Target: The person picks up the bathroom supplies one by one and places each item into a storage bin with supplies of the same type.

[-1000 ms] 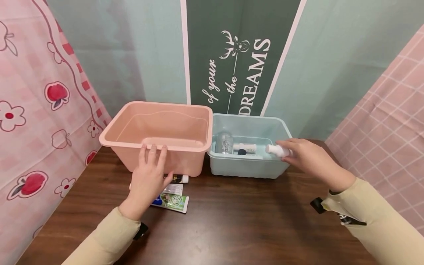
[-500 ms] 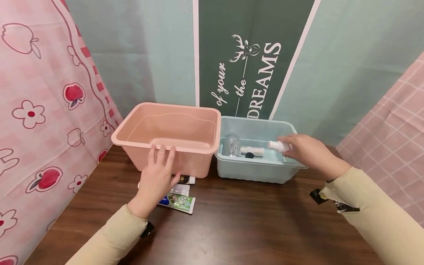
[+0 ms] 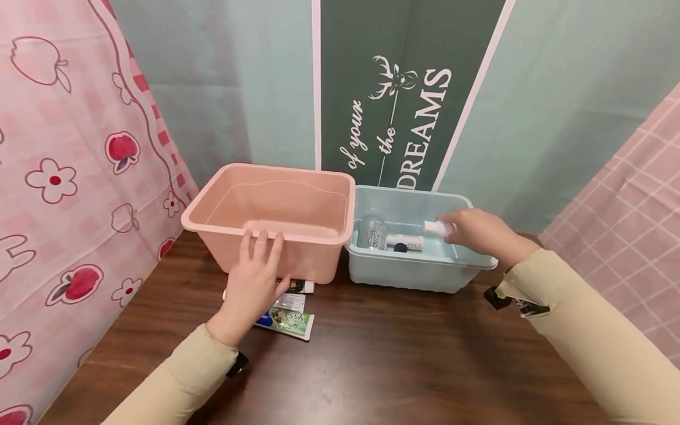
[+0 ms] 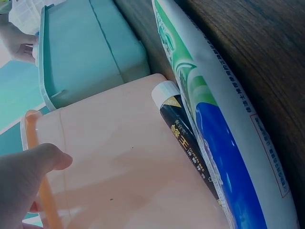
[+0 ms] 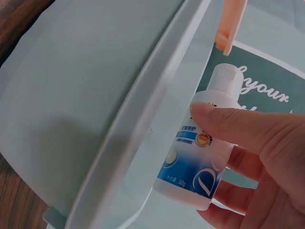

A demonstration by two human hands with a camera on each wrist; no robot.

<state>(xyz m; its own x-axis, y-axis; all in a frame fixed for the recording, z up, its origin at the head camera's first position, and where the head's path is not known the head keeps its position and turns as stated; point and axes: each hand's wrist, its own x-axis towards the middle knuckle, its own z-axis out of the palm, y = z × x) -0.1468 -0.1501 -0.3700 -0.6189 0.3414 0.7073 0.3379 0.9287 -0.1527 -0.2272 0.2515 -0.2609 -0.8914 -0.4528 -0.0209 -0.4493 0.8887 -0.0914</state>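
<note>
My left hand (image 3: 257, 288) rests at the front rim of the pink bin (image 3: 297, 260), with its fingers extended and their tips at the rim. In the left wrist view the thumb (image 4: 52, 157) lies by the bin's outer wall. With thumb and fingers, my right hand (image 3: 480, 233) grips a small white bottle (image 5: 195, 162) that has a blue label. It holds this bottle tilted over the light blue bin (image 3: 404, 271), close inside the rim. In that bin lie a clear bottle (image 3: 373, 234), a white tube (image 3: 414, 242) and something with a black cap (image 3: 401, 247).
In front of the pink bin, partly behind the left hand, lie a black tube (image 3: 303, 286) with a white cap, a pale packet (image 3: 291, 302) and a green and blue tube (image 3: 289, 322). Both bins stand side by side on the wooden table (image 3: 382, 354), before curtains.
The view has shifted slightly. My right hand with the white bottle has moved a little left and further in over the light blue bin. The left hand stays at the pink rim.
</note>
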